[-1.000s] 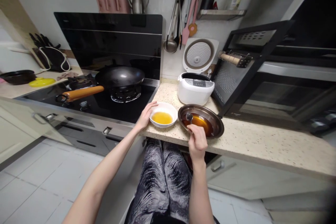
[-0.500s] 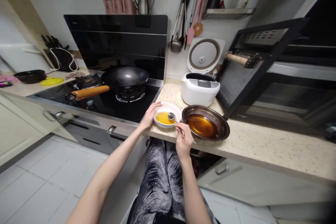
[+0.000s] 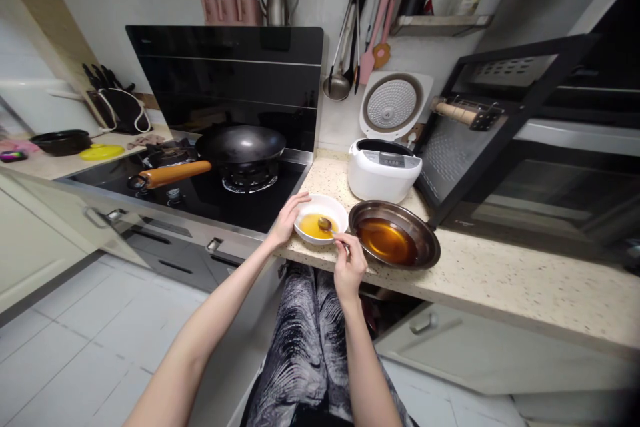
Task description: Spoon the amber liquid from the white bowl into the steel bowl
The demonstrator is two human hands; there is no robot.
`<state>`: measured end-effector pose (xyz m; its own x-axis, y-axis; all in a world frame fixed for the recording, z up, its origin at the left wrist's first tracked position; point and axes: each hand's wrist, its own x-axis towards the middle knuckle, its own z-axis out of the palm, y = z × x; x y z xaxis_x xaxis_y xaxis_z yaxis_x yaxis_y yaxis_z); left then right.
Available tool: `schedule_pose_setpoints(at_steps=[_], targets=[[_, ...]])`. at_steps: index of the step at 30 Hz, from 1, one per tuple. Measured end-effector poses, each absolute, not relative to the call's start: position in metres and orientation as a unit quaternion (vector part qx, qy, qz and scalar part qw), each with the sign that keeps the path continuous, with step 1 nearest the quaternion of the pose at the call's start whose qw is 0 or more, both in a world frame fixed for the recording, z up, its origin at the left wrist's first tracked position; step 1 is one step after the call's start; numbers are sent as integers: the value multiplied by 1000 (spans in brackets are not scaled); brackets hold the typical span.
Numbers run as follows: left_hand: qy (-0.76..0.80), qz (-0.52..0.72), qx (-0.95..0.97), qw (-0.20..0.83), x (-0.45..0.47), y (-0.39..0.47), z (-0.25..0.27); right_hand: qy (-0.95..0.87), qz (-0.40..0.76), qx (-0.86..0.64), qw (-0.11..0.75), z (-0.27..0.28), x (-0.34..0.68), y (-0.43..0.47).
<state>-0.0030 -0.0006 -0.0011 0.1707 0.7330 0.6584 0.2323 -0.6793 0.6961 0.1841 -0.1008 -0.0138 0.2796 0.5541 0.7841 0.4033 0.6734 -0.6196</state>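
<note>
A white bowl (image 3: 339,208) with yellow-orange liquid (image 3: 311,223) stands near the counter's front edge. My left hand (image 3: 287,219) grips its left rim, fingers along the outside and over the edge. In my right hand (image 3: 351,263) a metal spoon (image 3: 325,223) is held by its handle, which the fingers partly hide. The spoon's head is in the liquid, near the middle of the bowl. Just right of the bowl sits a wide metal basin (image 3: 429,240) holding amber-brown liquid (image 3: 386,240); my right hand is close to its left edge.
Behind the basin stands a white rice cooker (image 3: 384,177) with its lid (image 3: 393,107) raised. To the left, a black wok (image 3: 243,145) with a wooden handle (image 3: 177,174) rests on the stove. A black-framed oven (image 3: 565,193) is on the right. Utensils (image 3: 345,47) hang on the wall.
The spoon's head has shifted slightly left and lower into the yellow-orange liquid, tilting as my right hand moves. My left hand stays on the bowl. The whole view has shifted slightly.
</note>
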Motion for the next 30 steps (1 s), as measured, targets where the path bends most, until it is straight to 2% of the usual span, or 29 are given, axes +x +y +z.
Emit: schedule_pose_setpoints(at_steps=[13,30], targets=[[318,555,734,229,-3,0,-1,-528,131,-415,730,-22,174,-102],[323,550,736,227,-4,2,-3,-480,115,-393,776,-5,184,-114]])
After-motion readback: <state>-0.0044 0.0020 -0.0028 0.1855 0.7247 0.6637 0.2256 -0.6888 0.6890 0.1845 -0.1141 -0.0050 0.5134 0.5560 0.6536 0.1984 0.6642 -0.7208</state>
